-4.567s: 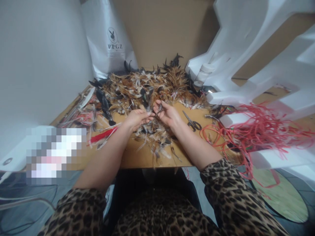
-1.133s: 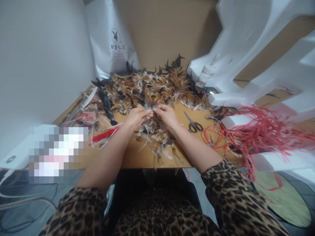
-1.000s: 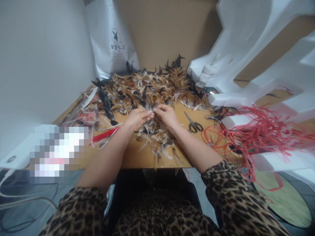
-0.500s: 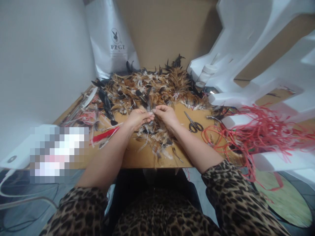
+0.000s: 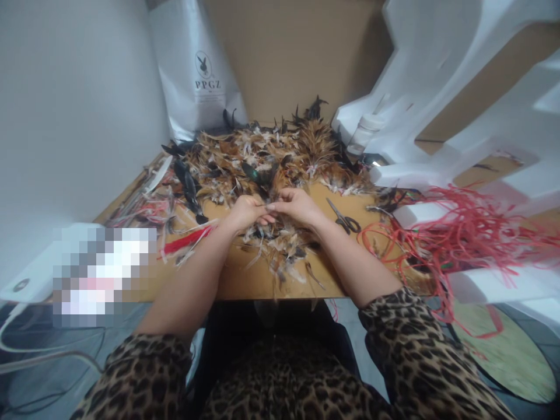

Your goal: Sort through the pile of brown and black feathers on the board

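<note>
Over the middle of the table, my left hand and my right hand meet fingertip to fingertip, both closed in a pinch. Between them they grip a small bunch of feathers, dark with a greenish sheen, whose tips point away from me. The quill ends are hidden by my fingers. Just beyond lies a wide heap of brown and black feathers. Below my hands is a smaller scatter of loose feathers. Black-handled scissors rest to the right of my right hand.
Red ribbon strips tangle over white foam pieces at the right. A white-lidded jar stands behind. Red strips and a black feather bunch lie left. A silver bag stands at the back.
My fingers have shifted their pinch, the right thumb now reaching further over toward my left hand. The dark feathers between them have fanned out slightly.
</note>
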The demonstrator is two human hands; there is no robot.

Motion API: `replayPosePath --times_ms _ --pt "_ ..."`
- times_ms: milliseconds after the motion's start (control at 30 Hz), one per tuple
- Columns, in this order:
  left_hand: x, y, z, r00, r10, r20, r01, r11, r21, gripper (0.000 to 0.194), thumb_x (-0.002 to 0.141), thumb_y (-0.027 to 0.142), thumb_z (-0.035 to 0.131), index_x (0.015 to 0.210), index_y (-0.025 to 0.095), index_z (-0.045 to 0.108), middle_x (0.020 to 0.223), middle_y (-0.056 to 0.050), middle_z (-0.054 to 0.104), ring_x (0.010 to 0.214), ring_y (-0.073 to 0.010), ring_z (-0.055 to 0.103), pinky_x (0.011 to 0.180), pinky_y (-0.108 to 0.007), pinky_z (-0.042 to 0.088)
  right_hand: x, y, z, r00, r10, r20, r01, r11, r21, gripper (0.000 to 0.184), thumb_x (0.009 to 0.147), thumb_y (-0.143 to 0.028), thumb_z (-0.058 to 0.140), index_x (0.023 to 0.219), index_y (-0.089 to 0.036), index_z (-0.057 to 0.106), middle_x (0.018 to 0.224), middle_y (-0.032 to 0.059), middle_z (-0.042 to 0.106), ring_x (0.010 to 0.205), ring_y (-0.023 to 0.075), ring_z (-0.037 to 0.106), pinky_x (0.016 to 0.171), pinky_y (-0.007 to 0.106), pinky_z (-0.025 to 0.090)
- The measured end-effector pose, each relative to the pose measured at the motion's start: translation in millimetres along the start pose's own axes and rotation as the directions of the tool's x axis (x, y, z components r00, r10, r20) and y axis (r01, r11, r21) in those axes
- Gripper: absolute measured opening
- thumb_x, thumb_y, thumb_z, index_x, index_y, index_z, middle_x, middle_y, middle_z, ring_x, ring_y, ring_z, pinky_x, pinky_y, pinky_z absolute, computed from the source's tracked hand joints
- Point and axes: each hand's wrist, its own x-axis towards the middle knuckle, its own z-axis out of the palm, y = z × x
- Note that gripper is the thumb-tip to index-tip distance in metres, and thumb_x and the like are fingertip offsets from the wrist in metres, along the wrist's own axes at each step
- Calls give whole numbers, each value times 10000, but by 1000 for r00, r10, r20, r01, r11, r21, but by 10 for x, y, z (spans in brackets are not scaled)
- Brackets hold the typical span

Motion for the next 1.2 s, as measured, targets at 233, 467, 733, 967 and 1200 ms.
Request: replayPosePath --times_ms 233,467,733,967,1200 --pt "-27 36 22 999 -6 52 3 999 55 123 658 161 700 610 62 646 644 -111 686 487 -113 613 467 -201 481 -8 -11 45 998 -51 -40 51 999 -6 342 585 -429 707 631 -132 545 556 -44 479 526 63 384 516 217 299" --pt "-24 25 16 999 -10 50 4 993 119 126 663 93 650 540 82 625 470 -79 613 391 -118 560 420 -210 456 -7 31 93 994 -73 -81 61 988 -141 283 581 -364 698 610 -149 516 499 -63 426 480 53 338 463 206 255" --pt "-36 7 100 999 41 -24 -39 995 89 63 688 78 600 655 88 652 571 -61 654 480 -109 595 486 -209 473 18 90 127 988 -38 -151 21 993 -117 223 641 -350 619 617 -144 535 490 -32 508 451 66 397 440 201 285" --pt "-21 -28 123 995 54 -81 -58 997 -45 81 656 154 689 673 86 650 602 -54 657 517 -112 619 494 -194 469 26 60 81 987 -35 -157 27 998 -57 208 647 -323 606 609 -128 543 483 -32 492 446 63 386 434 202 282" --pt "11 -86 96 993 87 -83 -88 996 -3 62 688 110 627 637 100 662 574 -41 645 476 -87 582 499 -194 463 25 54 64 985 -60 -162 42 992 -116 198 635 -311 624 624 -126 554 509 -40 478 477 57 368 457 200 284"
